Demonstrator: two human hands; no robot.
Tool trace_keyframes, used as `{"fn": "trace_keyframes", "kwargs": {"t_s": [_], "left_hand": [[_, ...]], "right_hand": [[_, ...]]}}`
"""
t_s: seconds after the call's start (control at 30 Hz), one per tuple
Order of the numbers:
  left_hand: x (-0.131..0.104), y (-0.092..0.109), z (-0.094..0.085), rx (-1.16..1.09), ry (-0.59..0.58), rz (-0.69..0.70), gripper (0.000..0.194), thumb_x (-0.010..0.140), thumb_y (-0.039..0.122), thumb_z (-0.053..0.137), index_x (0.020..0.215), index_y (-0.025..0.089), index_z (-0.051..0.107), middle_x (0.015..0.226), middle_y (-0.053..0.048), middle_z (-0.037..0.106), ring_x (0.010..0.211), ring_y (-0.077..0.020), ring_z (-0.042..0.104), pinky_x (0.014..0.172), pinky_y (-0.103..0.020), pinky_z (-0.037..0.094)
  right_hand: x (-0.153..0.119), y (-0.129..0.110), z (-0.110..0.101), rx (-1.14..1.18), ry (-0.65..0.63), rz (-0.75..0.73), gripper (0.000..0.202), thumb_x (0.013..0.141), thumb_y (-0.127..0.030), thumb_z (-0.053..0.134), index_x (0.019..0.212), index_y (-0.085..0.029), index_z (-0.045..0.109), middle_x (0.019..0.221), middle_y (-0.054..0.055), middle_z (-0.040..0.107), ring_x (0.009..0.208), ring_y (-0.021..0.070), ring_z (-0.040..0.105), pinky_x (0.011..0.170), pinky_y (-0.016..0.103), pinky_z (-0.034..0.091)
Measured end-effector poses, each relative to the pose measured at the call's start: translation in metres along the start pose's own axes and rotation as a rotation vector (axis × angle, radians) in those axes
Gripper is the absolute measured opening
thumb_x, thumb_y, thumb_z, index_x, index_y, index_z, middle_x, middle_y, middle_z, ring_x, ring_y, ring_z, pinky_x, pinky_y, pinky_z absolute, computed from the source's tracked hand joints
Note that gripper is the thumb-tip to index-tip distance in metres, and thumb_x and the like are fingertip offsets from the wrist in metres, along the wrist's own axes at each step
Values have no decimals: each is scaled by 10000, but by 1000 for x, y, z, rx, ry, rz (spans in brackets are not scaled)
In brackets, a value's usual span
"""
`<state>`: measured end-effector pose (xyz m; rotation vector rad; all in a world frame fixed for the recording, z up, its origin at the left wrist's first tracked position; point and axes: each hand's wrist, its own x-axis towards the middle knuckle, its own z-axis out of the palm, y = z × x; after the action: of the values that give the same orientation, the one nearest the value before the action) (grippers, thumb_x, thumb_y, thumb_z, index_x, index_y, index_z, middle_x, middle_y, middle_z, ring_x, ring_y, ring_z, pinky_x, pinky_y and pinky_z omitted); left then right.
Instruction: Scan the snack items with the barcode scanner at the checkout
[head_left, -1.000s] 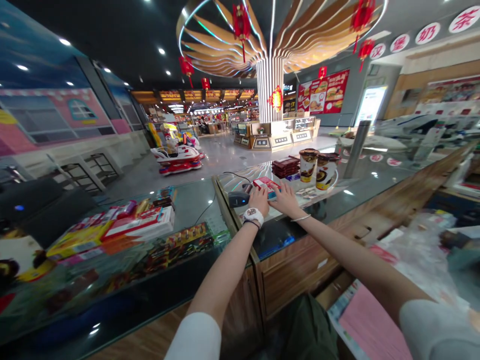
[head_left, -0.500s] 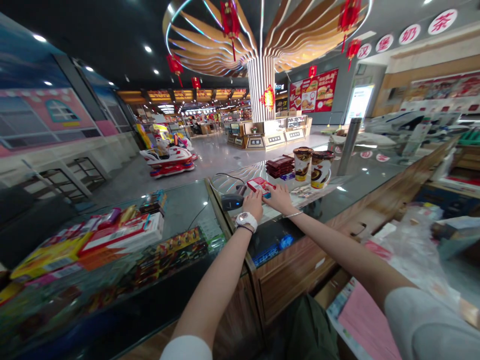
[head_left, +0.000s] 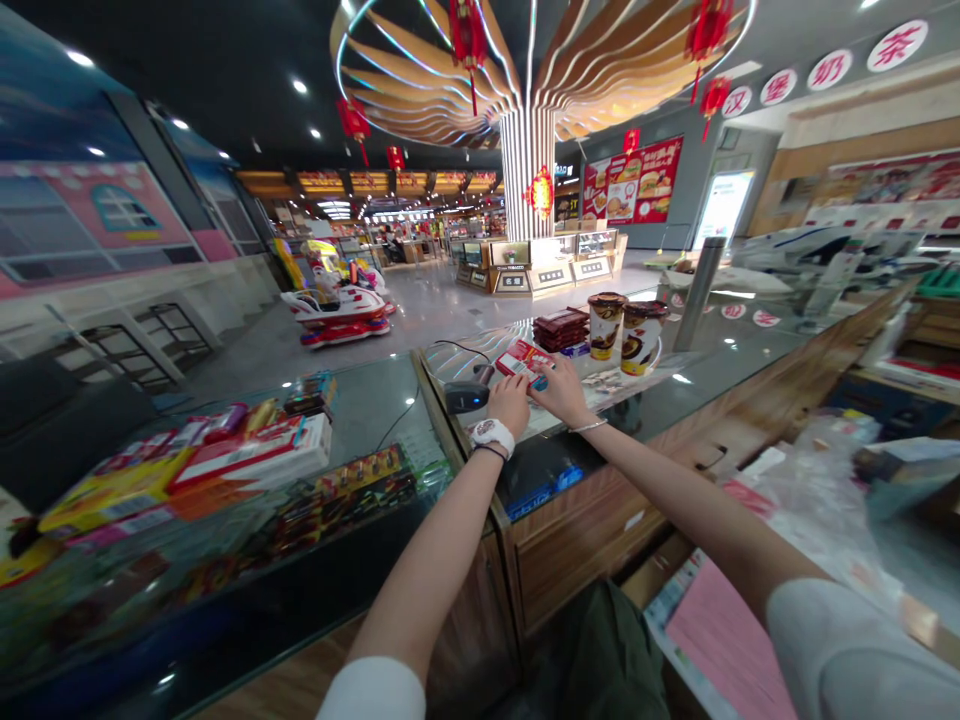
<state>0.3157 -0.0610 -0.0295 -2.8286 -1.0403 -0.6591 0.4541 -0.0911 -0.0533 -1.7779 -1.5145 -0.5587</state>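
So from where I'm standing, four round white signs [head_left: 830, 70] up on the right spell out 汉堡奶茶, one red character each. The booth [head_left: 534, 277] round the pillar says TOBACCO, with 名 on a panel below. Red box [head_left: 517, 357] print's too tiny, sorry.

Head camera looks forward, down over glass counter [head_left: 367, 400].

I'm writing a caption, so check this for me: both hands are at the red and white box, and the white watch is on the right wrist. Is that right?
Not quite: the head view shows the white watch on the left wrist, not the right. The rest stands: the left hand and the right hand are both at the red and white box.
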Motion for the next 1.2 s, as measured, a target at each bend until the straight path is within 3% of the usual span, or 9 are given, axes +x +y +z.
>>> {"fn": "trace_keyframes", "kwargs": {"t_s": [0.2,0.33,0.53,0.77,0.93,1.2], "left_hand": [[-4,3,-14,-7,52,20,467,897,95,443,1351,138,542,1403,-118,574,1305,-237,501,1153,-401,340],[-12,-7,-28,24,84,80,500,871,86,462,1357,171,544,1410,-101,569,1322,-228,483,1191,-423,296],[-43,-45,-58,108,95,193,541,850,75,489,1369,216,541,1388,-88,580,1325,-224,486,1208,-444,287],[-92,-98,-106,198,222,133,563,845,66,464,1374,241,544,1440,-83,538,1381,-230,443,1197,-460,325],[-126,-134,-130,263,303,128,507,863,103,461,1341,243,557,1470,-78,517,1398,-231,434,1199,-462,324],[-156,-168,-159,322,375,16,377,790,197,593,1167,199,577,1557,-120,404,1486,-279,293,1226,-534,234]], "right_hand": [[-3,-3,-12,-6,32,-57,439,836,-302,594,1249,-158,639,1418,182,488,1335,336,427,1141,537,305],[-2,-7,-20,10,31,-121,431,843,-306,580,1247,-169,638,1474,167,449,1370,326,398,1162,565,276],[2,-30,-26,69,36,-340,439,887,-347,558,1284,-171,622,1501,178,429,1422,297,362,1180,555,271],[6,-79,-34,162,-51,-544,456,909,-352,541,1347,-230,583,1553,125,393,1463,293,316,1175,574,293],[6,-113,-32,214,-102,-657,451,921,-364,530,1351,-239,578,1568,115,382,1475,282,302,1185,570,284],[26,-161,-24,271,-173,-816,482,875,-310,559,1352,-246,562,1586,97,357,1485,273,282,1197,590,247]]}}
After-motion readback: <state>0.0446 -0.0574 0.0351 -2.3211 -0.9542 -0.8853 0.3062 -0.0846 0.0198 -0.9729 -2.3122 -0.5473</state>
